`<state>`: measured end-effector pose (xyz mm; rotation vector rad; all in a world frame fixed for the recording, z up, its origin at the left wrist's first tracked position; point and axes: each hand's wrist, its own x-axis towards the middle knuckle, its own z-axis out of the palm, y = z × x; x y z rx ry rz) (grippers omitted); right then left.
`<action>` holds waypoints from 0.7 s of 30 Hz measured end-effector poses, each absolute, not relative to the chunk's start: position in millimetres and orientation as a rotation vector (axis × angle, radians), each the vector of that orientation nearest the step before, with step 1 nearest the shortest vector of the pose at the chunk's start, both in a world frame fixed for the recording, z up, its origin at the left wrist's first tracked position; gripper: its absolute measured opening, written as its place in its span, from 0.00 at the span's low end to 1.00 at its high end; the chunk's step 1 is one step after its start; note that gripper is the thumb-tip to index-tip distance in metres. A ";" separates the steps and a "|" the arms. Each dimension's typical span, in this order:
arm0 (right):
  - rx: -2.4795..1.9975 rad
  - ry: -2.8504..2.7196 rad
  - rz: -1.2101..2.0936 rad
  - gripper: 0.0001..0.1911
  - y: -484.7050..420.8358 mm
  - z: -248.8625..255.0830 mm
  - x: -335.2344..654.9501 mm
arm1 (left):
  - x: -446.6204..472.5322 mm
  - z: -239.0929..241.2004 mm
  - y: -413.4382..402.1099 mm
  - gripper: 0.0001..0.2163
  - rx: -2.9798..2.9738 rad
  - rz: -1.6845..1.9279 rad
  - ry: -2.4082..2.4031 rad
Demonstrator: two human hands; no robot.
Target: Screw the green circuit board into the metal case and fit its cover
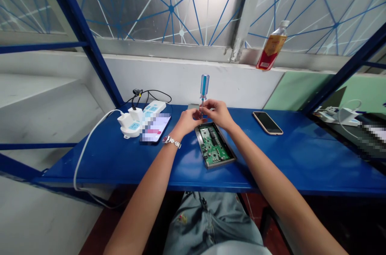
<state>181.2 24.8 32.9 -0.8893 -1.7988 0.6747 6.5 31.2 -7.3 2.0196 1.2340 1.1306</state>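
A screwdriver point(204, 86) with a clear and blue handle stands upright, its shaft running down between my hands. My right hand point(219, 113) pinches the shaft below the handle. Close by the lower shaft, the fingers of my left hand point(188, 121) are drawn together; what they hold, if anything, is too small to make out. Under both hands lies a green circuit board point(213, 144) in a shallow metal case point(221, 163). My hands hide the far end of the case. Behind them, part of a grey flat piece point(193, 106) shows.
On the blue table point(111, 162), a white power strip point(150, 111) with plugs and cables and a lit phone point(158, 126) lie left. A dark-screened phone point(267, 122) lies right. A drink bottle point(273, 46) stands on the window ledge. A white cable point(83, 152) hangs over the left front edge.
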 end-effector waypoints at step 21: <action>-0.882 -1.905 0.733 0.14 26.5 33.6 186.9 | -1.4 -9.5 38.9 0.13 1.813 1.032 0.978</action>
